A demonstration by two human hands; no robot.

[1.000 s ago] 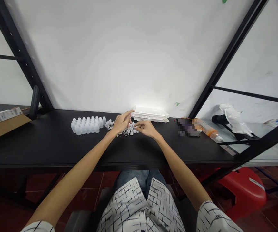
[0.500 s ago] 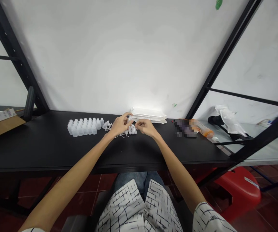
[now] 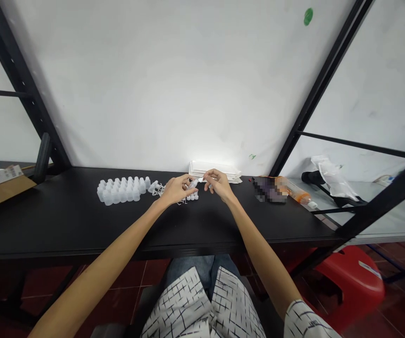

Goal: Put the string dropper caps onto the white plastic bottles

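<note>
My left hand [image 3: 176,189] is closed around a small translucent plastic bottle [image 3: 193,184], tilted toward the right. The fingertips of my right hand [image 3: 219,183] pinch a small white cap [image 3: 201,179] at the mouth of that bottle. Below the hands lie loose white caps [image 3: 192,196], partly hidden by the left hand. Thin white strands [image 3: 158,190] and a single bottle lying on its side [image 3: 152,186] are just left of that hand. Farther left, many matching bottles [image 3: 120,191] stand upright in a tight block.
A stack of flat white packets [image 3: 229,173] lies against the wall behind my hands. To the right are a blurred dark item [image 3: 269,189] and an orange-labelled bottle [image 3: 299,195]. A cardboard box [image 3: 5,190] sits at far left, and black metal posts [image 3: 311,108] flank the black table [image 3: 65,220].
My right hand has risen from beside the cap pile to the mouth of the held bottle, now with a cap. The bottle has tipped from upright toward the right hand.
</note>
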